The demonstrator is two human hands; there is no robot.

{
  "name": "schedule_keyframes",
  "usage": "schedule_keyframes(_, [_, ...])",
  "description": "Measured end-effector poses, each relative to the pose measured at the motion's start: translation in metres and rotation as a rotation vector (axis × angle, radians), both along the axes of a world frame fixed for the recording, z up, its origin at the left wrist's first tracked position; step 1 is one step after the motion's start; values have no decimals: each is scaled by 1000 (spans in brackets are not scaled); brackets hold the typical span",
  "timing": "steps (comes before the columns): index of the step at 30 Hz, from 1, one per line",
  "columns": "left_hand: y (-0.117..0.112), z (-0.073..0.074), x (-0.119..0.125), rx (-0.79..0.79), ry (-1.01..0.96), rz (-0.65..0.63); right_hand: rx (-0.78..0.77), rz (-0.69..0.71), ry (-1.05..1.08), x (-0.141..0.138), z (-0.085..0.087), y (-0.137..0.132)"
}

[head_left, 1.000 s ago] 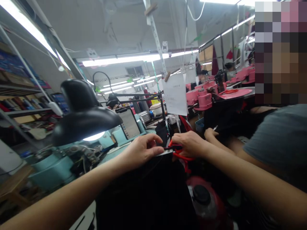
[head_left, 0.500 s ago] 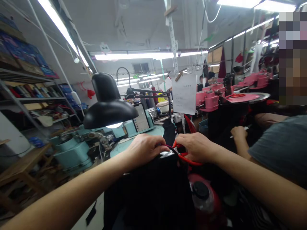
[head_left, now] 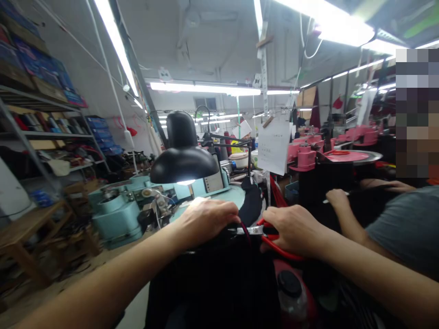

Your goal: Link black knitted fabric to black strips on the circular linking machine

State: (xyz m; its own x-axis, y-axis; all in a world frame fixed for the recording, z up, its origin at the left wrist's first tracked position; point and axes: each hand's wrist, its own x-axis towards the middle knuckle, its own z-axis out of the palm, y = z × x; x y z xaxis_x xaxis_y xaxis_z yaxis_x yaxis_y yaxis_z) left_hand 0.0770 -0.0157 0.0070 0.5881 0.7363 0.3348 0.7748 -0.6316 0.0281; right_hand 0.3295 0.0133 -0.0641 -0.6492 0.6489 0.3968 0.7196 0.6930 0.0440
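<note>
My left hand (head_left: 206, 219) is closed, its fingers curled down onto the top edge of a black fabric piece (head_left: 219, 278) that hangs in front of me. My right hand (head_left: 291, 228) is closed around red-handled scissors (head_left: 270, 237); their metal blades point left toward my left fingers at the fabric's edge. A thin dark red thread runs down from the blades over the fabric.
A black desk lamp (head_left: 183, 157) shines over a teal sewing machine (head_left: 137, 205). A red bottle with a black cap (head_left: 291, 292) sits below my right hand. A co-worker's hand (head_left: 338, 198) works at the right. Pink machines (head_left: 305, 155) and a hanging paper sheet (head_left: 274, 146) stand behind; shelves (head_left: 44, 137) line the left.
The view has swung left and tilted up, so lamp and machine sit more central. My hands stay together at the fabric's edge, and the scissors now lie flatter with the blades showing.
</note>
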Motion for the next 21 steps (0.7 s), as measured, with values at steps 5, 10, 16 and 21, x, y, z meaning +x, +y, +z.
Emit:
schedule_keyframes(5, [-3, 23, -30, -116, 19, 85, 29, -44, -44, -4, 8, -9])
schedule_keyframes(10, [-14, 6, -55, -31, -222, -61, -30, -31, -38, -20, 17, -22])
schedule_keyframes(16, [-5, -14, -60, 209, -217, -108, -6, -98, -123, -44, 26, -36])
schedule_keyframes(21, [4, -8, -63, 198, -238, -155, -15, -111, -180, -62, 38, -47])
